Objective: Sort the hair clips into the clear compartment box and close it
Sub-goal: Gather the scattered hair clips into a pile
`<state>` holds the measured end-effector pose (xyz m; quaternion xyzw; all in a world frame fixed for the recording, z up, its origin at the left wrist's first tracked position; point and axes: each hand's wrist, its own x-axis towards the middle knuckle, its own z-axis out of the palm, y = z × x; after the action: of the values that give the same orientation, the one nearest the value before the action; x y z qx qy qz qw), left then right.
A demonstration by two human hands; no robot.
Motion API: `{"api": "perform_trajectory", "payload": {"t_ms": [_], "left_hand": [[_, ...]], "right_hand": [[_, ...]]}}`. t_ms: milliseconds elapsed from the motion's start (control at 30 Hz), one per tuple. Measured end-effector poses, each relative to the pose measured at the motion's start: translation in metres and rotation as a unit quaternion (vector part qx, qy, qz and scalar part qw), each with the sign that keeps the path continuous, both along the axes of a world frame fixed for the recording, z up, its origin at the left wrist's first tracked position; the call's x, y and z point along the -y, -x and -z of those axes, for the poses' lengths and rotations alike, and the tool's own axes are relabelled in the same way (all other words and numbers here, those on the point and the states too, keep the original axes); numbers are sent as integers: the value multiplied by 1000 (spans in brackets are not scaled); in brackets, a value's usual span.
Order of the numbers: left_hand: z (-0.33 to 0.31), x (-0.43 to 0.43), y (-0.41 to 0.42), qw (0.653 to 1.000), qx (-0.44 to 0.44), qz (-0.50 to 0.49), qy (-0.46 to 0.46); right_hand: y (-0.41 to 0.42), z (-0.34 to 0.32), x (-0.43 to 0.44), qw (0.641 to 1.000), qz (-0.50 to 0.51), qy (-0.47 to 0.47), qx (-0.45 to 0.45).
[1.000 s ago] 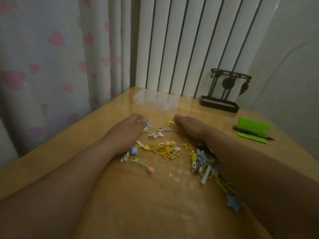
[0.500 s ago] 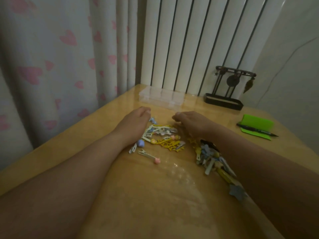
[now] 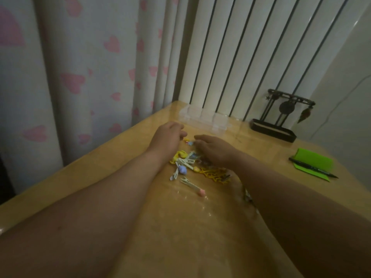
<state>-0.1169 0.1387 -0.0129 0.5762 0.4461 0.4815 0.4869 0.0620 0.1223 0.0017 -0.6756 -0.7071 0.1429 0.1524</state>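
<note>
Several small hair clips [image 3: 191, 162], yellow, white, blue and pink, lie bunched on the wooden table [image 3: 180, 227] between my hands. A white clip with a pink end [image 3: 192, 186] lies apart, nearer to me. My left hand [image 3: 167, 138] rests on the table at the pile's far left, fingers loosely curved toward a small blue clip [image 3: 189, 142]. My right hand [image 3: 213, 150] lies palm down over the pile's right side. More clips are hidden under my right forearm. The clear compartment box [image 3: 202, 117] sits beyond my hands near the table's far edge.
A dark metal ornament stand [image 3: 281, 117] stands at the back right. A green paper [image 3: 314, 162] with a black pen [image 3: 313, 168] on it lies on the right. A heart-print curtain [image 3: 80, 77] hangs left of the table.
Both hands have drawn closer together, pushing the scattered clips into a tighter pile. My right forearm now covers most of the clips on the right.
</note>
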Motion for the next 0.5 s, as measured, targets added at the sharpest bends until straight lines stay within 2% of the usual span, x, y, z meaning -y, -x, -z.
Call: {"api": "perform_trajectory", "payload": {"t_ms": [100,233,367,500], "left_hand": [[0,2,4,1000,-18,13,-14],[2,5,2,994,-91,38,-50],[14,0,-2,967,-231,70,-88],[11,3,-5,951,-271,120,-92]], "right_hand": [[8,6,4,1000,-14,6,-2],[-5,-11,33,995,-12,-37,-93],[-55,-21,93,977,96,-117,-149],[-92,3,148,969,177,-84,-148]]}}
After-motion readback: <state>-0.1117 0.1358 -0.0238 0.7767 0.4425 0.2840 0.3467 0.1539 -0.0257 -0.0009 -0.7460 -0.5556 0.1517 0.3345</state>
